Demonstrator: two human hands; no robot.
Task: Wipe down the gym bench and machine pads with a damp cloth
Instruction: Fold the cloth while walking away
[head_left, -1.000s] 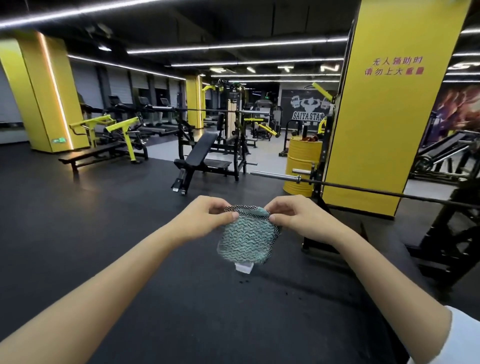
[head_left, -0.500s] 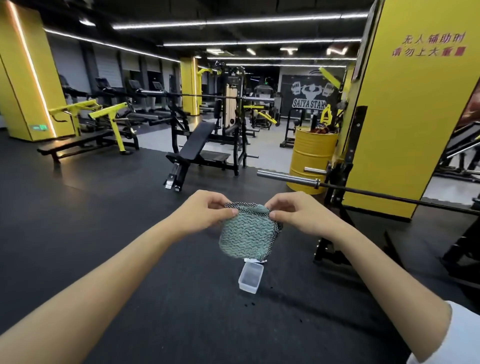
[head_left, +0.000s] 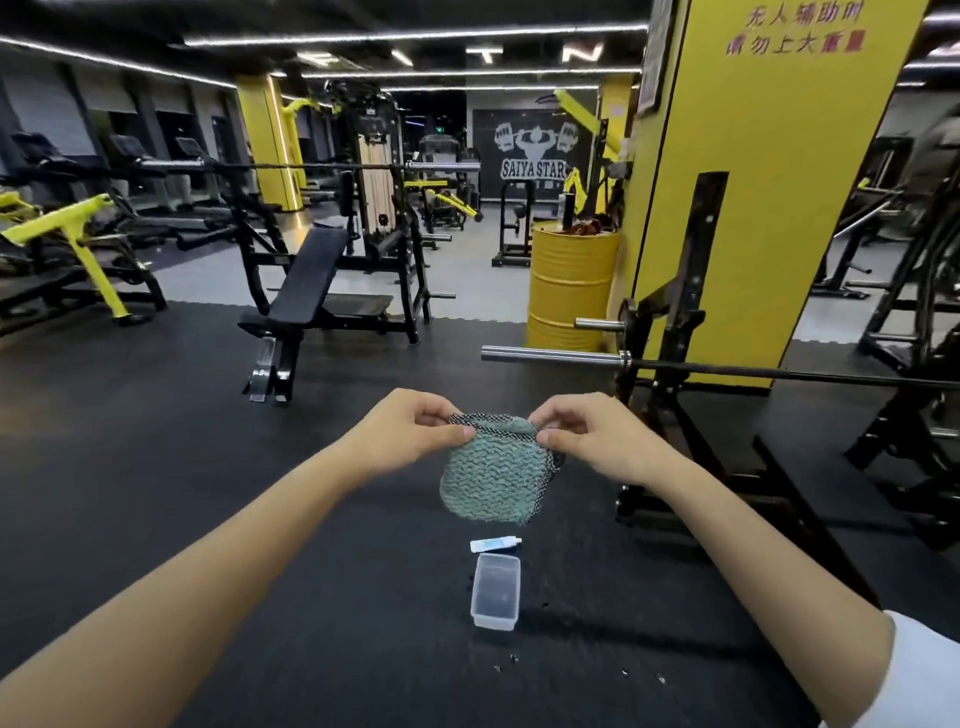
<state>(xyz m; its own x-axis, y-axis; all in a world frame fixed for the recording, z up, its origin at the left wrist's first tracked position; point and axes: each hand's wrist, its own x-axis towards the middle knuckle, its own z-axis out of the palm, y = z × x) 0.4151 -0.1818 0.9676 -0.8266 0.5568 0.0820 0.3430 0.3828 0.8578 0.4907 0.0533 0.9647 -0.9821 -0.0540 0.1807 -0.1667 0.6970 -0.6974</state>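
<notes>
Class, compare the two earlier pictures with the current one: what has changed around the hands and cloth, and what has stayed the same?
The view has tipped down and moved forward: a clear plastic container and then a small white tube have come into sight on the floor below the cloth, and the bench looks nearer. Nothing was taken up or let go. The left hand and right hand still pinch the green cloth by its top corners.

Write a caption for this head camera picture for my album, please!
Both hands, left hand and right hand, hold up a green cloth above a clear tub.
</notes>
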